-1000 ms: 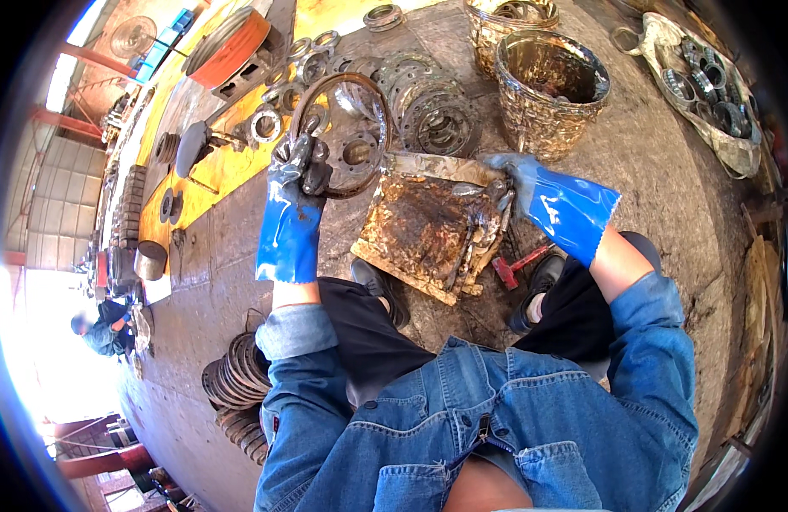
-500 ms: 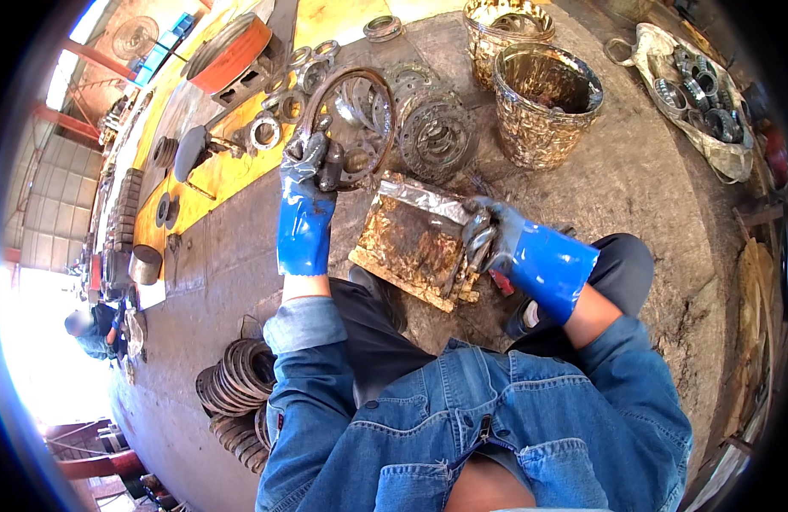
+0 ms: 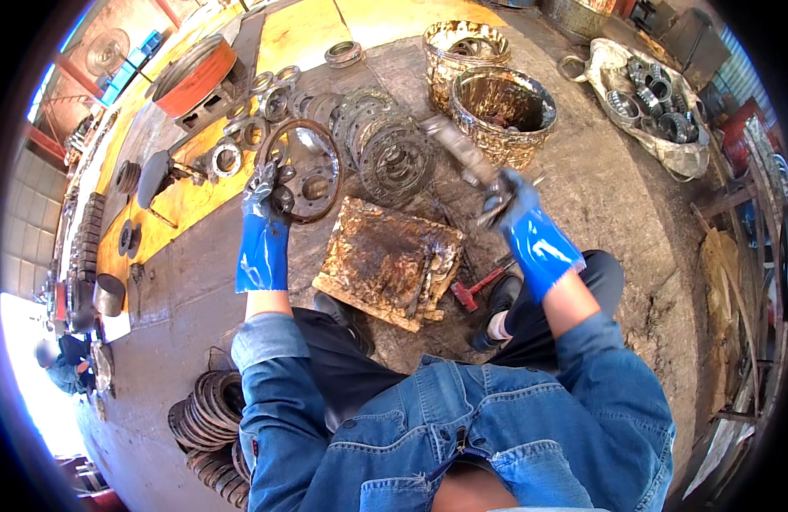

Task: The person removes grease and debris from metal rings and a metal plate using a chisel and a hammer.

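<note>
My left hand (image 3: 266,189), in a blue rubber glove with a dark, greasy palm, grips a large thin brown metal ring (image 3: 338,171) by its near left side. The ring stands roughly upright above the floor. My right hand (image 3: 512,200), gloved alike, is closed around a flat silvery-grey tool (image 3: 459,147); motion blurs it, so I cannot tell its exact kind. The tool points up and left, beside the front grease-coated bucket (image 3: 505,145). Between my feet lies a grease-caked block (image 3: 385,252), with dark slender tools along its right part.
A red-headed hammer (image 3: 465,296) lies by my right foot. Greasy flanged discs (image 3: 397,160) lie ahead, a second bucket (image 3: 441,75) behind the first. A white sack (image 3: 692,160) of bearings sits far right. Stacked rings (image 3: 208,411) stand by my left elbow.
The silvery tool in my right hand has lifted off the block and swung up toward the bucket. My left hand still holds the ring. The whole view has shifted, uncovering the hammer.
</note>
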